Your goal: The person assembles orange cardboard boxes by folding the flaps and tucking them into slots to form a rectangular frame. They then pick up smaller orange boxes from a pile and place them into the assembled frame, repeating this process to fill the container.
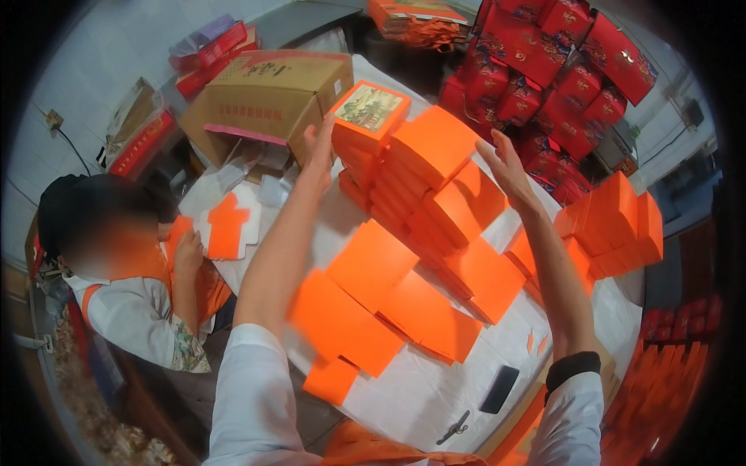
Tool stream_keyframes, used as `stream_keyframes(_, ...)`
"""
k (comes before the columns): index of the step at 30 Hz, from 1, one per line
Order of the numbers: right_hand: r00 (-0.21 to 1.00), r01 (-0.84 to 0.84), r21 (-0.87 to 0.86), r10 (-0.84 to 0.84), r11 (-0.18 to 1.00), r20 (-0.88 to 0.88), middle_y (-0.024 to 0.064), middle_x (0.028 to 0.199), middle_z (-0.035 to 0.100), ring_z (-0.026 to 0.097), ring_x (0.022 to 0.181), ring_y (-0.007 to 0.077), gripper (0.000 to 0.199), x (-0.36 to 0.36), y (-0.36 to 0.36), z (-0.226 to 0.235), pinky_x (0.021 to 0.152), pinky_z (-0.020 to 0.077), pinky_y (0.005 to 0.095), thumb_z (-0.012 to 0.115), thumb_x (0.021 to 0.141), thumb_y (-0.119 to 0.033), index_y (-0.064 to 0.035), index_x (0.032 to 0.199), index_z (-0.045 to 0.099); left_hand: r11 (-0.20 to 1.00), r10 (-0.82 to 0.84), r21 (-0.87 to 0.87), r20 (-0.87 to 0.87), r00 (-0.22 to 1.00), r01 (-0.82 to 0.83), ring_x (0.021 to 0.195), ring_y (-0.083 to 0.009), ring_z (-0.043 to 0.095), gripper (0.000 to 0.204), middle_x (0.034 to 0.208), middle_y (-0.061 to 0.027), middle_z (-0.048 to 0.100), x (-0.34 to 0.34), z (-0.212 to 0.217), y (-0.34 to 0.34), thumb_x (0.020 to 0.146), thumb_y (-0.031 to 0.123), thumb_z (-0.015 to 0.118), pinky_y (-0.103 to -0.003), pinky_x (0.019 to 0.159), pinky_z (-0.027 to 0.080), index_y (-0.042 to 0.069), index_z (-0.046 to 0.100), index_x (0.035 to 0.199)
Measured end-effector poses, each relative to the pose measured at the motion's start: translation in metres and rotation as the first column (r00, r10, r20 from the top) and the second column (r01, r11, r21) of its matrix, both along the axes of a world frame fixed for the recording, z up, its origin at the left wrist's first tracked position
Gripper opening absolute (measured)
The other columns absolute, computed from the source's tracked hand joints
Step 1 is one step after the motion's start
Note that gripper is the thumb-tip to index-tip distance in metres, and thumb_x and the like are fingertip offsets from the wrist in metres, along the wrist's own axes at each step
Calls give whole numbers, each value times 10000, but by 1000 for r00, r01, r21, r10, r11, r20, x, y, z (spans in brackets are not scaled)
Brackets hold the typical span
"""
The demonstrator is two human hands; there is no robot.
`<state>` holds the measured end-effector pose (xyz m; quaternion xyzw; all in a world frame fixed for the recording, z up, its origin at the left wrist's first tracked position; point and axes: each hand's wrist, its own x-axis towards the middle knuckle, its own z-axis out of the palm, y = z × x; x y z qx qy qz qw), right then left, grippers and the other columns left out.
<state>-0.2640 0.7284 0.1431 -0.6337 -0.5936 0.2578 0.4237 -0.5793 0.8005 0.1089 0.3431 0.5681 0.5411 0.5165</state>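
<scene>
Co-worker (pixel 132 295): seated at far left in a white and orange top, one hand on an orange cut-out (pixel 178 233); a second flat orange cut-out (pixel 228 225) lies on white card just beside it.
Carton (pixel 268 97): brown corrugated cardboard, tipped on its side at the back left of the bench (pixel 420 388), mouth toward the camera; contents cannot be made out.
Left hand (pixel 320 151): raised, fingers spread wide, palm against the left side of the stack, holding nothing.
Stack (pixel 404 171): smooth orange card boxes, flat and rectangular, piled in a leaning heap at mid-bench; the top box (pixel 369 113) bears a picture panel on its lid.
Loose boxes (pixel 373 303): more flat orange boxes spread on the white bench cover in front of the stack.
Right hand (pixel 505 167): raised, fingers open and straight, at the right side of the stack, holding nothing.
Side pile (pixel 618 225): orange boxes on the bench's right edge.
Red boxes (pixel 559 70): glossy, patterned, heaped behind at the right.
Phone (pixel 499 388): dark, flat, near the front edge.
</scene>
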Motion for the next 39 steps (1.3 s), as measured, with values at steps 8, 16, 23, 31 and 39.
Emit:
stream_keyframes(8, 978, -120, -202, 81, 972, -192, 116, 1048, 549, 546, 849, 150, 609, -32, 39, -11, 622, 463, 255, 588, 826, -392, -2, 1242, 376, 914, -371, -96, 198, 907, 395, 1192, -240, 334, 860, 1302, -80, 366, -9, -7, 37, 680, 571, 625, -504, 863, 320, 178, 238, 1341)
stream_keyframes(16, 979, -152, -111, 134, 982, -156, 133, 1119, 525, 547, 900, 181, 627, -28, 42, -20, 721, 466, 300, 581, 830, -397, -4, 1261, 351, 986, -89, -99, 351, 932, 132, 995, -212, 451, 754, 1168, -68, 426, 4, -15, 14, 619, 390, 728, -445, 758, 389, 147, 341, 1219)
stream_keyframes(23, 985, 101, 90, -87, 991, -148, 147, 1340, 350, 355, 1222, 238, 696, -13, 10, -10, 977, 312, 328, 591, 816, -408, -32, 1324, 300, 973, 149, 71, 536, 831, -221, 905, -187, 478, 585, 1055, -40, 465, -13, -8, -33, 658, 274, 682, -393, 691, 439, 156, 391, 1151)
stream_keyframes(31, 563, -148, 52, 127, 988, -817, 81, 1319, 344, 450, 1119, 178, 705, -41, -204, 21, 868, 444, 337, 544, 861, -316, -98, 1397, 140, 941, -212, 329, 377, 902, 84, 1101, -191, 438, 498, 1150, -65, 463, 31, 43, -236, 730, 215, 589, -379, 917, 365, 53, 432, 1174)
stream_keyframes(39, 46, 127, -141, -148, 982, -988, 41, 1256, 389, 401, 1154, 157, 662, -3, -476, -35, 938, 393, 349, 656, 800, -211, -111, 1313, 250, 606, -337, 501, -542, 770, 618, 1210, -242, 338, 498, 1280, -85, 346, 154, -14, -475, 746, 187, 568, -404, 1025, 276, 37, 409, 1193)
